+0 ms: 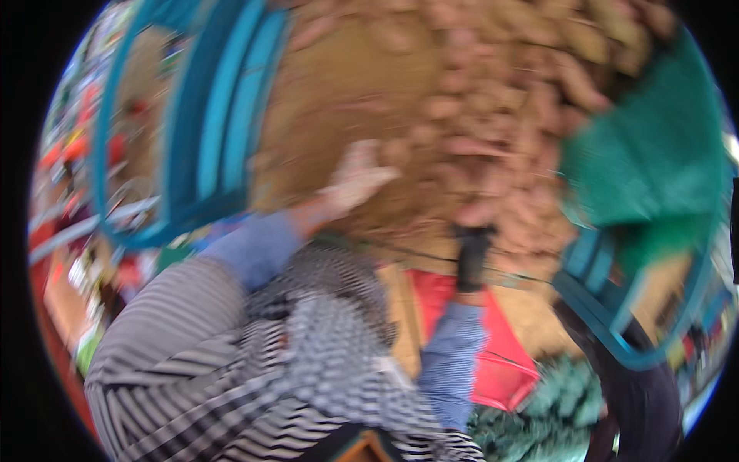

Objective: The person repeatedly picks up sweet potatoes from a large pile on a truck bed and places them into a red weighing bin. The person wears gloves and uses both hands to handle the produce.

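My left hand (358, 176), pale as if gloved or dusty, reaches with fingers spread over a brown, dirt-covered surface, holding nothing visible. A heap of sweet potatoes (519, 127), pinkish and tan, covers the upper right of that surface. My right hand (474, 231) is at the heap's near edge, with a black band or glove about the wrist and palm. It touches or overlaps a pinkish tuber; blur hides whether the fingers grip it. Both forearms wear blue sleeves.
A blue plastic chair (222, 115) stands at the left, another (594, 306) at the right with green sheeting (641, 150) over it. Red fabric (502, 364) and green netting (554, 404) lie near my body. A person's dark-clothed limb (641, 392) is at lower right.
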Demonstrator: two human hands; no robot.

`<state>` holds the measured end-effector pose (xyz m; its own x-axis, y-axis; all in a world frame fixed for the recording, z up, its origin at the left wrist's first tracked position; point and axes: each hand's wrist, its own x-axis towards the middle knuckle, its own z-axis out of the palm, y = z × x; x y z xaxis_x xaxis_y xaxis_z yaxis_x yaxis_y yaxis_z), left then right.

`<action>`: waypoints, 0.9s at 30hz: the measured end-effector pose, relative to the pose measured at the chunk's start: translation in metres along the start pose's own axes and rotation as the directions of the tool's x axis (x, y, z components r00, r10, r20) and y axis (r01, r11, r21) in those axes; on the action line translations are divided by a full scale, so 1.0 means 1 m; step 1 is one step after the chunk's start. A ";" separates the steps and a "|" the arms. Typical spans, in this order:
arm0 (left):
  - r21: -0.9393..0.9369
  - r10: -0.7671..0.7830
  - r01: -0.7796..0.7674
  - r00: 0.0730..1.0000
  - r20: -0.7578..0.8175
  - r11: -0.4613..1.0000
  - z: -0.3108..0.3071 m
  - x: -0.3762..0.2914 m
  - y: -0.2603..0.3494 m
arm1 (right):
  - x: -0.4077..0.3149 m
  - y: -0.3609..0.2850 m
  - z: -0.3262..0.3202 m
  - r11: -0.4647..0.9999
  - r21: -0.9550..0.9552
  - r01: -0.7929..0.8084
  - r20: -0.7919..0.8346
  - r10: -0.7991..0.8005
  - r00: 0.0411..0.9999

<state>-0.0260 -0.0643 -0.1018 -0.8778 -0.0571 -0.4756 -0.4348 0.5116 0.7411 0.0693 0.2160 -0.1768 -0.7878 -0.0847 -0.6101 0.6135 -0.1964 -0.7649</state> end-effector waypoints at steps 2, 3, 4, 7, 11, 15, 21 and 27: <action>-0.210 0.112 -0.124 0.991 -0.070 0.970 0.006 0.001 -0.003 | -0.019 -0.056 0.058 0.610 -0.591 0.528 -0.104 -0.707 0.700; -0.059 0.122 -0.128 0.987 -0.100 0.990 0.008 -0.007 0.011 | -0.023 -0.067 0.062 0.545 -0.689 0.478 -0.005 -0.663 0.749; -0.301 0.082 -0.077 0.997 0.003 0.950 0.017 -0.011 0.025 | -0.023 -0.067 0.072 0.881 -0.239 0.409 -0.140 -0.448 0.883; -0.577 0.000 0.053 0.996 0.091 0.815 0.056 -0.003 -0.003 | -0.028 -0.101 0.076 0.899 0.394 0.192 -0.023 -0.199 0.980; -0.842 -0.020 0.496 0.864 0.503 0.213 0.052 -0.018 0.040 | -0.017 -0.099 0.070 0.949 0.057 0.311 -0.150 -0.300 0.942; -0.802 -0.005 0.473 0.862 0.506 0.365 0.047 -0.026 0.031 | -0.034 -0.125 0.072 0.933 -0.359 -0.023 -0.390 -0.128 0.912; -0.756 -0.016 0.550 0.812 0.583 0.355 0.049 -0.017 0.009 | -0.033 -0.074 0.089 0.894 -0.445 0.052 -0.100 -0.107 0.989; -0.553 0.033 0.155 0.948 0.316 0.819 0.046 -0.035 0.030 | -0.041 -0.088 0.095 0.911 0.410 -0.049 -0.220 0.151 0.964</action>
<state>0.0008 -0.0073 -0.0852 -0.7832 0.2340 -0.5760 -0.6036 -0.0638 0.7948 0.0426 0.1439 -0.0648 -0.6545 0.1034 -0.7490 0.5750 -0.5751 -0.5819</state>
